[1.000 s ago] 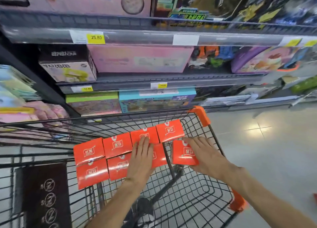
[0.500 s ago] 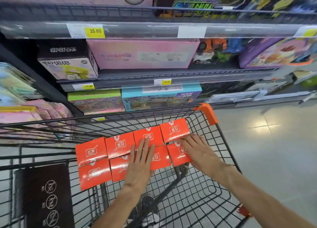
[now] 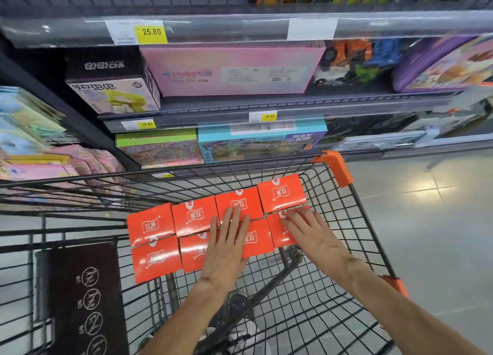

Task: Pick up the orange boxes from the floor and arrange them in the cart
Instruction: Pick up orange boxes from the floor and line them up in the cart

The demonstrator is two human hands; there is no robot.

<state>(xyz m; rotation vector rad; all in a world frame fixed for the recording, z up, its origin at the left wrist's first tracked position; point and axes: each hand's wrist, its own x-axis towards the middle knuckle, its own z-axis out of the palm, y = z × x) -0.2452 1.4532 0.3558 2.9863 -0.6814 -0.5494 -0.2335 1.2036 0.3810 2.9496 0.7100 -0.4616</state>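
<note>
Store shelves (image 3: 240,106) of toy boxes stand behind a black wire cart (image 3: 354,221). Eight orange boxes (image 3: 194,216) lie in two touching rows along the cart's far edge. Left hand (image 3: 226,245) and right hand (image 3: 312,232) press flat on the near row, fingers straight.

A shop aisle, likely the toy section of a supermarket. Dark metal shelves (image 3: 266,106) hold boxed toys: a pink box (image 3: 232,70), a bubble gun box (image 3: 114,93), toy trucks (image 3: 354,61) and puzzle boxes (image 3: 160,149). Yellow price tags on the shelf edges read 25.80 (image 3: 151,32) and 39.80 (image 3: 269,116). A black wire shopping cart (image 3: 360,221) with orange corner guards stands on a grey tiled floor (image 3: 440,221).
</note>
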